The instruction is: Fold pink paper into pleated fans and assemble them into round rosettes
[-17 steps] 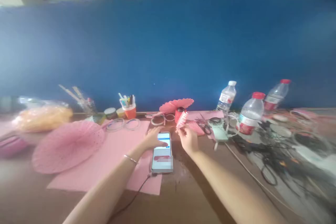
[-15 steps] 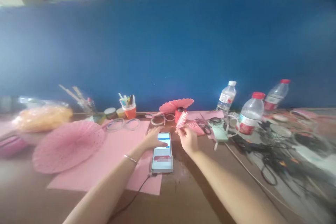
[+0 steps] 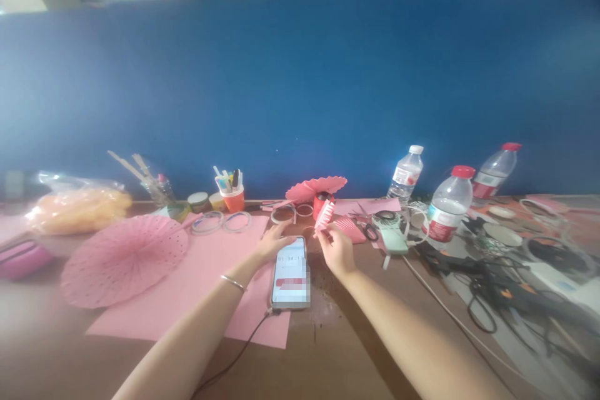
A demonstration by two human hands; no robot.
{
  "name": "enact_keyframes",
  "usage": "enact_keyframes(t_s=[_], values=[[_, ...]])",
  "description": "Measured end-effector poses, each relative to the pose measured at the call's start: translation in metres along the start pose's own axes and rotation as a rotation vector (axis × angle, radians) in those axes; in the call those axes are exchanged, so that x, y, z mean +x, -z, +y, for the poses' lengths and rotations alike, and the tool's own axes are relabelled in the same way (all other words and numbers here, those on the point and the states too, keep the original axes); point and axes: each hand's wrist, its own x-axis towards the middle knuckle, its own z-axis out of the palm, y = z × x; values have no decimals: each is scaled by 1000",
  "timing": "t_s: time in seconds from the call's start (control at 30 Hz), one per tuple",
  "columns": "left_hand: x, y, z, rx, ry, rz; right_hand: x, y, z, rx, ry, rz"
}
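A phone (image 3: 289, 272) lies on the table, its lit screen showing digits and a red bar partly pixelated. My left hand (image 3: 273, 242) rests at the phone's upper left edge, fingers stretched, holding nothing. Between thumb and fingers of my right hand (image 3: 338, 249) is a small piece of pink pleated paper (image 3: 324, 216), held upright to the right of the phone. Behind it stands a red container (image 3: 319, 203) beneath a pink scalloped paper fan (image 3: 316, 187). Another piece of folded pink paper (image 3: 349, 229) lies just beyond my right hand.
At left, a round pink paper fan (image 3: 126, 259) overlaps a pink sheet (image 3: 187, 300). Tape rolls (image 3: 237, 222) and a pen cup (image 3: 233, 201) stand behind. Scissors (image 3: 370, 231), a pale green charger (image 3: 394, 239), bottles (image 3: 450, 206) and tangled cables (image 3: 480, 300) crowd the right.
My left thumb has drawn back from the middle of the screen toward its top edge. The phone's display has changed to show digits. My right hand keeps its hold on the pleated paper.
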Motion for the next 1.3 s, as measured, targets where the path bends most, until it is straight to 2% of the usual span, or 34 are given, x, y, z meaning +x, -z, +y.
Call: enact_keyframes(t_s=[0.1, 0.2, 0.3, 0.33, 0.4, 0.53, 0.77, 0.93, 1.03, 1.3], values=[[3, 9, 6, -108, 16, 78, 3, 2, 0, 3, 68, 6], [1, 22, 22, -195, -4, 71, 12, 13, -4, 12, 224, -32], [-11, 38, 47, -278, -85, -50, 25, 29, -14, -29, 577, -103], [-16, 43, 56, -344, -127, -142, 28, 34, -18, -55, 661, -103], [-26, 51, 72, -395, -165, -233, 33, 42, -25, -101, 747, -92], [-38, 57, 88, -311, -154, -273, 35, 45, -33, -120, 773, -86], [-40, 47, 87, -253, -161, -156, 37, 43, -34, -93, 698, -92], [-38, 45, 86, -228, -197, -84, 36, 42, -34, -88, 628, -5], [-38, 45, 86, -226, -193, -49, 34, 40, -31, -100, 582, -9], [-40, 43, 91, -149, -245, 52, 34, 37, -32, -107, 594, -5]])
